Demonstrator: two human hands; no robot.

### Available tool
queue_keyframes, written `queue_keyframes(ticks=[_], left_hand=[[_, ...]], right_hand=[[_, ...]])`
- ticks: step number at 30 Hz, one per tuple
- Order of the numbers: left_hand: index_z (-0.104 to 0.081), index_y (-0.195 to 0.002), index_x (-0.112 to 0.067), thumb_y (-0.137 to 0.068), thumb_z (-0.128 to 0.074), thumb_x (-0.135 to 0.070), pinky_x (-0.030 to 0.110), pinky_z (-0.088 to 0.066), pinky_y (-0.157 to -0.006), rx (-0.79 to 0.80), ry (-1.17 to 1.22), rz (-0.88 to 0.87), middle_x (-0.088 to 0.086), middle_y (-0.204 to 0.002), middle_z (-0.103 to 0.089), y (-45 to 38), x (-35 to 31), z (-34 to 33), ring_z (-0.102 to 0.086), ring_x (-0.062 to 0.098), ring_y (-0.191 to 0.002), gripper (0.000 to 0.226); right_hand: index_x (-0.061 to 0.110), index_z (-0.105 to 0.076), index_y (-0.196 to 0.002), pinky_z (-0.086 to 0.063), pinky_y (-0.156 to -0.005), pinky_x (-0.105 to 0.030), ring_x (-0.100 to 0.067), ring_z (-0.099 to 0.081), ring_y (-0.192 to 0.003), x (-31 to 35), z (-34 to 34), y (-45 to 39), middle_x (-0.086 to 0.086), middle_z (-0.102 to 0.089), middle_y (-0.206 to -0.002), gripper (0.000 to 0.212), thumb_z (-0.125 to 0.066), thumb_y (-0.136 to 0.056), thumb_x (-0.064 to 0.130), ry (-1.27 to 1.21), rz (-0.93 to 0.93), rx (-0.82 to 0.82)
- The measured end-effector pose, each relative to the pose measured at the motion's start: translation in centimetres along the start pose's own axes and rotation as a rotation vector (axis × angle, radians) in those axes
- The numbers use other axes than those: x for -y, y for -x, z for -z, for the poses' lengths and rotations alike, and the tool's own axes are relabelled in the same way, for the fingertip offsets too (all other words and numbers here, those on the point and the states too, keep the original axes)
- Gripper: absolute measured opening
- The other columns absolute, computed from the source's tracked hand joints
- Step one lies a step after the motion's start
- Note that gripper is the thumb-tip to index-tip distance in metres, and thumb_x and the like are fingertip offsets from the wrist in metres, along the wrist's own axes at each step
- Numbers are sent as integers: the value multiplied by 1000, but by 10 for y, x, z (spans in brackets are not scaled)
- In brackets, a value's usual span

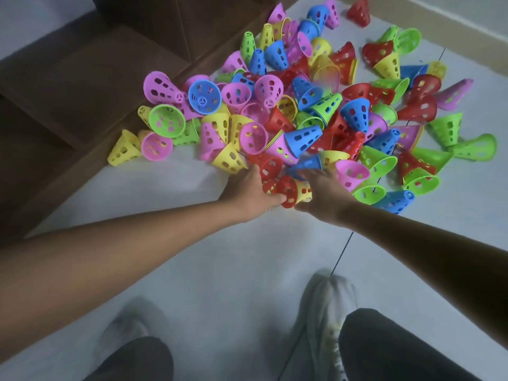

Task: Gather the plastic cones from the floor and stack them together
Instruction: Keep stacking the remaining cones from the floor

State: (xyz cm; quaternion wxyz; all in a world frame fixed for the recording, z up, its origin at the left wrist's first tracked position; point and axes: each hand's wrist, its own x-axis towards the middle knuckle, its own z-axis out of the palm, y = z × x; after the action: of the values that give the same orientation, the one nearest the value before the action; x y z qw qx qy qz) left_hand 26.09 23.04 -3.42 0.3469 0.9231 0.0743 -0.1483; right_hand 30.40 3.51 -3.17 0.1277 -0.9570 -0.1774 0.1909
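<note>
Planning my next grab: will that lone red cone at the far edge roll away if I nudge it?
The lone red cone stands upright on its wide rim, so a nudge would probably slide or tip it rather than roll it. If tipped, its taper suggests it would curl in an arc. Thin, perforated walls suggest it is light and shifts easily.

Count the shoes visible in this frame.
2. The left shoe is at the bottom left, the right shoe at the bottom centre; both blurred and partly covered by dark trouser legs.
</note>
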Motion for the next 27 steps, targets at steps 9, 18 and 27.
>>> queue_keyframes(ticks=[9,18,27], left_hand=[[-56,-115,-8,-81,-78,-46,37,-51,-86,41,-114,63,11,-119,-64,30,30,-6,-61,30,-107,55],[-57,-136,-14,-80,-85,-30,26,-48,-97,1,278,35,-5,-126,-65,62,64,-11,-63,11,-111,65],[-48,-141,-18,-72,-91,-24,20,-44,-103,-77,392,-162,-3,-136,-55,50,53,-45,-55,7,-122,82]], right_hand=[[21,-38,-147,-31,-113,-45,-28,-34,-135,1,-30,19,-5,-53,-142,76,-75,-84,41,7,9,-123],[13,-49,-126,-44,-90,-43,-30,-50,-109,-13,-51,39,-11,-62,-117,47,-70,-89,31,-170,-118,-189],[20,-49,-127,-51,-84,-36,-19,-60,-98,-14,-27,85,1,-63,-111,46,-71,-90,37,-534,-148,-182]])
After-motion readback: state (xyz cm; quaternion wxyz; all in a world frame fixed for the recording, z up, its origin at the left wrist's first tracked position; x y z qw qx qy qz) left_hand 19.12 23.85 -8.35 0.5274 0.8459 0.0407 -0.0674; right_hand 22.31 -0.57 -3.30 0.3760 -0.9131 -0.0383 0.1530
